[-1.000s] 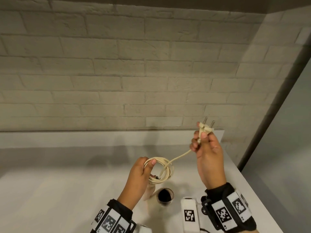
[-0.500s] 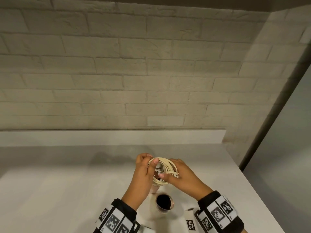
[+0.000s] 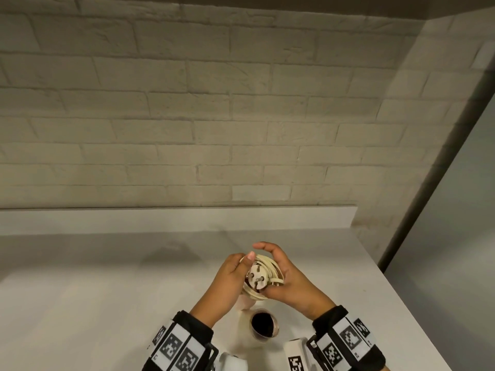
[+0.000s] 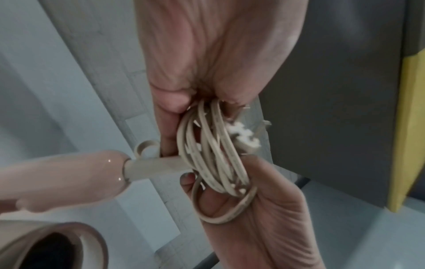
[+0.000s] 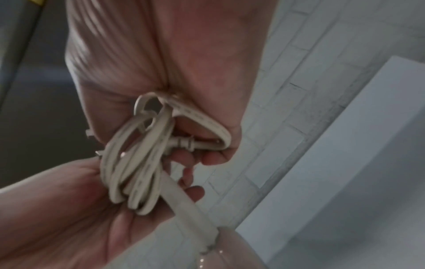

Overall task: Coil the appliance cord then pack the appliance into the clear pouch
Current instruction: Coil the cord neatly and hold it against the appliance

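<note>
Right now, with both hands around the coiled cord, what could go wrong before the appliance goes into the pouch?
1. The cord is bundled loosely with no tie visible; if the left hand or right hand lets go, the loops may spring apart.
2. The plug sits in the coil's middle, pins outward; they might snag the pouch.
3. The appliance hangs below and could swing.

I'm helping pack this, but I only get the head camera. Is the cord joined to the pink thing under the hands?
Observer: Yes. Left wrist view shows a stiff sleeve running from the pink handle into the coil.
Operator: Any loops loose?
Observer: One loop hangs lower, across the right hand's palm.
Operator: Where's the back end of the plug?
Observer: Right wrist view: its ribbed neck lies against the right hand's fingers.
</note>
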A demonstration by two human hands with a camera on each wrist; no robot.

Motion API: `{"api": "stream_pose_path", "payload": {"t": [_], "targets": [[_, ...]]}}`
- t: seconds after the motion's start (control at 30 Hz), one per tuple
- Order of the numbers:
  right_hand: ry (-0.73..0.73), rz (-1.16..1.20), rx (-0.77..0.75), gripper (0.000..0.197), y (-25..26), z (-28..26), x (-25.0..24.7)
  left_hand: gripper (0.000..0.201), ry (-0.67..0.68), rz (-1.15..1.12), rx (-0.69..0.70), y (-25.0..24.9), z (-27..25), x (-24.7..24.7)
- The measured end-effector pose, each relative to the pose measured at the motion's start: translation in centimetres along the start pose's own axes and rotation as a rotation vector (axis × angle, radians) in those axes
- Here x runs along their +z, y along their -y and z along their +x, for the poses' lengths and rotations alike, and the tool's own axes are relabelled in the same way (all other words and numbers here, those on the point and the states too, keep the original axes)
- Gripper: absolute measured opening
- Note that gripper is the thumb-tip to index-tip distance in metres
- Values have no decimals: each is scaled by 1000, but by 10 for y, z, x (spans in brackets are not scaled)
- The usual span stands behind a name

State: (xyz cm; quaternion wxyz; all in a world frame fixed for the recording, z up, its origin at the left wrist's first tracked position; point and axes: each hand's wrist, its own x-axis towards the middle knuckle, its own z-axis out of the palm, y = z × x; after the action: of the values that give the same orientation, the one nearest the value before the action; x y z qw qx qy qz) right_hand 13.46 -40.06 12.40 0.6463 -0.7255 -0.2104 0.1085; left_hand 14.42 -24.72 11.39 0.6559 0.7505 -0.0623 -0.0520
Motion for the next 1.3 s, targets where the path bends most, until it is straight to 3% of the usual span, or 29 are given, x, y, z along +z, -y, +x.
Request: {"api": "stream_pose_path", "payload": {"t": [0.1, 0.2, 0.3, 0.43, 0.5, 0.63, 0.8, 0.83, 0.93, 1.03, 1.07, 1.13, 1.2, 1.23, 1.3], "targets": [[-6, 70, -16, 69, 0, 1, 3, 40, 36, -119, -93, -2, 1, -1], [-175, 92, -43, 60, -3, 4, 10, 33, -6, -123, -91, -3, 1, -2], [-330, -24, -130, 44, -5, 4, 17, 33, -17, -128, -85, -2, -1, -3], [-427, -193, -257, 43, -1, 4, 22, 33, -20, -125, -63, 1, -3, -2], [-465, -43, -309, 28, 9, 3, 21, 37, -55, -83, -61, 3, -3, -3], [-563, 313, -349, 34, 32, 4, -6, 38, -114, -39, -43, 5, -4, -10], [-713, 385, -274, 69, 3, -6, -32, 30, -138, -17, 2, 1, -2, -14], [-730, 400, -247, 71, -6, -12, -33, 31, -142, -23, -6, 1, -2, -15], [-745, 292, -153, 45, -27, -24, -34, 32, -154, -21, -29, 3, 0, -14], [-661, 83, -127, 28, -35, -33, -30, 30, -171, -59, -44, 1, 3, -11], [-600, -44, -135, 31, -34, -35, -27, 29, -175, -71, -49, -1, 4, -10], [-369, -456, -110, 61, -33, -38, -16, 27, -175, -106, -60, -3, 7, -8], [-140, -834, -62, 73, -31, -38, 4, 27, -167, -138, -57, -3, 9, -3], [-84, -902, -38, 80, -31, -38, 16, 27, -164, -147, -54, -3, 10, 0], [-70, -801, 43, 105, -35, -36, 34, 28, -155, -156, -57, -3, 10, 5]]}}
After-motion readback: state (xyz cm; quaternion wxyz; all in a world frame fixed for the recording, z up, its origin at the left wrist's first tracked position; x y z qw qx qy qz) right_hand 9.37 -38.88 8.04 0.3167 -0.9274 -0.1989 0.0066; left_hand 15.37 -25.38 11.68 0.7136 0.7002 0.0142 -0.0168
